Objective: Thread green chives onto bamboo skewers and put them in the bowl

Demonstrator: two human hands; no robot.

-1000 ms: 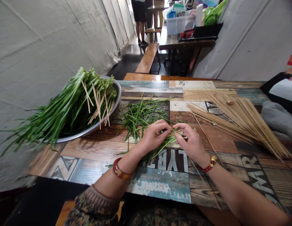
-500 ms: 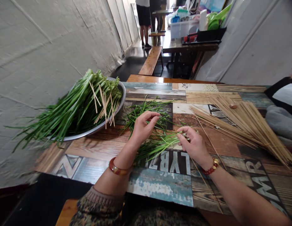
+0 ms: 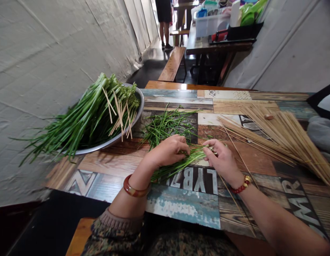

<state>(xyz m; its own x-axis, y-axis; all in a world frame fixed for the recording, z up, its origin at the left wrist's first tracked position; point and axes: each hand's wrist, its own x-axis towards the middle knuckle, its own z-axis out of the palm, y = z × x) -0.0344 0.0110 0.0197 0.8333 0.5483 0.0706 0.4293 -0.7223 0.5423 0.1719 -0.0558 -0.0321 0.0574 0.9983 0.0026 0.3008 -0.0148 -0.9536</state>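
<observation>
On the table lies a small bunch of garlic chives [image 3: 167,172], its pale stem ends pointing right. My right hand [image 3: 220,156] is closed around those stem ends. Over the middle of the bunch, my left hand [image 3: 171,151] has its fingers curled down in a pinch at the stems; the fingertips are partly hidden. Just beyond it, a loose heap of thin green chive pieces [image 3: 168,124] is spread on the tabletop. A thin bamboo skewer [image 3: 238,201] lies below my right hand.
A metal basin [image 3: 101,146] at left holds a big pile of chives [image 3: 82,117] with short sticks on top. Many bamboo skewers [image 3: 295,138] lie at right beside a grey plastic bag [image 3: 322,133]. Behind are a bench [image 3: 172,64], a loaded table [image 3: 207,48] and a standing person [image 3: 164,21].
My left hand has come down and right from above the loose heap onto the bunch, its fingers curling in. My right hand keeps its hold on the stem ends. The view has shifted slightly.
</observation>
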